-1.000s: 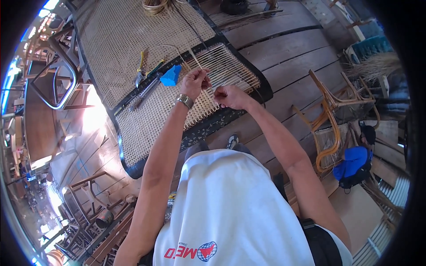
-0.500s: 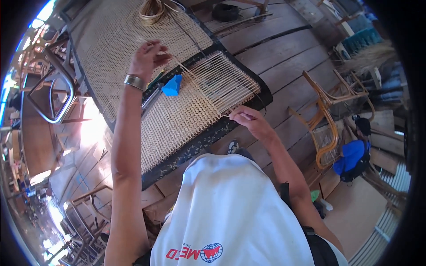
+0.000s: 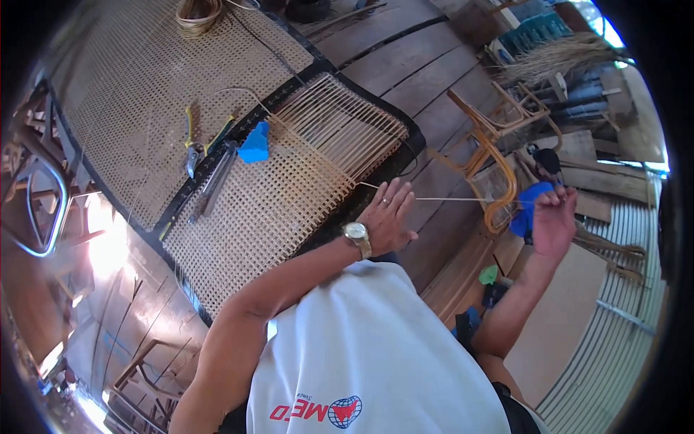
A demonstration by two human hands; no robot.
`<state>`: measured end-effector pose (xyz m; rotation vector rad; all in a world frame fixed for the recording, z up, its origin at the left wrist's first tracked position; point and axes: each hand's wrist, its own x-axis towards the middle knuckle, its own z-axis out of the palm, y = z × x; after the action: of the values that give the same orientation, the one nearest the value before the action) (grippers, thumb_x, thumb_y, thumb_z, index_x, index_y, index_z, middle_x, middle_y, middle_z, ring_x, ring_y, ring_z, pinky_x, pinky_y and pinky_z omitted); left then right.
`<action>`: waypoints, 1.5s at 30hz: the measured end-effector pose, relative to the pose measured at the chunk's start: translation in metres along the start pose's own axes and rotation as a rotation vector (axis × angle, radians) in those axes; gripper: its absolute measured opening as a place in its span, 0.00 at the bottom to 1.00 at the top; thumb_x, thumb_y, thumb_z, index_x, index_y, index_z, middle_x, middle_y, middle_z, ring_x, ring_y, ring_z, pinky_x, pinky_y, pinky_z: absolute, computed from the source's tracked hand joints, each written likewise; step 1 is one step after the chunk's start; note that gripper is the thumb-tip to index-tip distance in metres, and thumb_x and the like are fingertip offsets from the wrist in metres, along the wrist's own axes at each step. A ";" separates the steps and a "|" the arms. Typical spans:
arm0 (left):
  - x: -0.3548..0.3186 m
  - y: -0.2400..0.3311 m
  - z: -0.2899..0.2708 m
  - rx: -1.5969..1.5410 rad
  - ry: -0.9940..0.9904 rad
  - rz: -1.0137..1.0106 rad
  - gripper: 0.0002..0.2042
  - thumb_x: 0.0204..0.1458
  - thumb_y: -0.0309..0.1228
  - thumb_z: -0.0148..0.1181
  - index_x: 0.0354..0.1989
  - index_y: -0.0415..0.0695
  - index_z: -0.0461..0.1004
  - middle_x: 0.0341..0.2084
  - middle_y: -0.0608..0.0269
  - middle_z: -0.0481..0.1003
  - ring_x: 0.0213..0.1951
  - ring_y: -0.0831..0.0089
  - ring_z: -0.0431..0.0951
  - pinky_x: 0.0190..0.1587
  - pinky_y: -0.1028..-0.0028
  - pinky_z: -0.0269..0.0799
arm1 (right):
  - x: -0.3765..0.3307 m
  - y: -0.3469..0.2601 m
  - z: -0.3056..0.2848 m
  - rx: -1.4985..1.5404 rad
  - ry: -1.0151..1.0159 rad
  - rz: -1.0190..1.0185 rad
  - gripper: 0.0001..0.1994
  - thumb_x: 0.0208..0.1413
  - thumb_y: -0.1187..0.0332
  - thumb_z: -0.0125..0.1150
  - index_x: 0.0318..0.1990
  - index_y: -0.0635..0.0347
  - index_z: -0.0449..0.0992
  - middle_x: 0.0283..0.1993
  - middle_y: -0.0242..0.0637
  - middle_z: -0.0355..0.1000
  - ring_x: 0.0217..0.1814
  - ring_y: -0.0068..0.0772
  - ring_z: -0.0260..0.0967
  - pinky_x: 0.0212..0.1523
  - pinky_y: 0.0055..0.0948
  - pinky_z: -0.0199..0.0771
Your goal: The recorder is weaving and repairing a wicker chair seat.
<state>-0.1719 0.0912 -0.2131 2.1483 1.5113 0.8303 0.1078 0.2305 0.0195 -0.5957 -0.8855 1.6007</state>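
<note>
A seat-and-back frame with dark edges carries woven cane (image 3: 253, 202), with a section of parallel unwoven strands (image 3: 361, 116) at its right end. From the near edge of the weave a thin cane strand (image 3: 452, 199) runs taut to the right. My right hand (image 3: 555, 224) pinches its far part, raised well off to the right. With fingers stretched out, my left hand (image 3: 389, 217) is beside the panel's near edge, where the strand passes behind the fingers. Yellow-handled pruning shears (image 3: 192, 152), long metal tools (image 3: 212, 186) and a blue scrap (image 3: 254, 143) lie on the weave.
A coil of cane (image 3: 199, 20) sits on the far part of the panel. To the right stands a rattan chair frame (image 3: 499, 170), near another person in blue (image 3: 524, 213). Bent chair frames (image 3: 54, 210) crowd the left. Wooden floorboards (image 3: 426, 87) surround the panel.
My left hand has come from above the weave down to its near edge. My right hand has swung far right, drawing the strand out straight. The view has shifted.
</note>
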 end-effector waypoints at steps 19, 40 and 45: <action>0.033 -0.059 -0.038 -1.554 0.458 -0.783 0.14 0.62 0.32 0.62 0.52 0.39 0.78 0.37 0.65 0.80 0.40 0.81 0.79 0.44 0.79 0.76 | 0.003 0.258 0.044 -0.911 -0.149 0.702 0.05 0.60 0.72 0.63 0.42 0.61 0.79 0.30 0.23 0.71 0.30 0.13 0.63 0.32 0.18 0.66; 0.036 -0.084 -0.031 -0.287 0.170 -0.630 0.11 0.58 0.36 0.60 0.38 0.42 0.82 0.26 0.50 0.81 0.30 0.51 0.81 0.34 0.61 0.76 | 0.003 0.262 0.002 -0.984 0.059 0.701 0.07 0.60 0.68 0.63 0.39 0.63 0.80 0.29 0.28 0.74 0.30 0.18 0.67 0.32 0.23 0.68; 0.041 -0.082 -0.034 -0.245 0.126 -0.689 0.11 0.58 0.37 0.59 0.38 0.43 0.83 0.27 0.50 0.81 0.31 0.50 0.81 0.35 0.59 0.76 | -0.013 0.273 -0.002 -1.089 0.031 0.605 0.08 0.59 0.68 0.64 0.39 0.65 0.79 0.28 0.29 0.74 0.29 0.19 0.66 0.30 0.23 0.67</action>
<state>-0.2426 0.1573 -0.2280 1.2798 1.9179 0.8408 -0.0483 0.2019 -0.2025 -1.7690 -1.6534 1.4964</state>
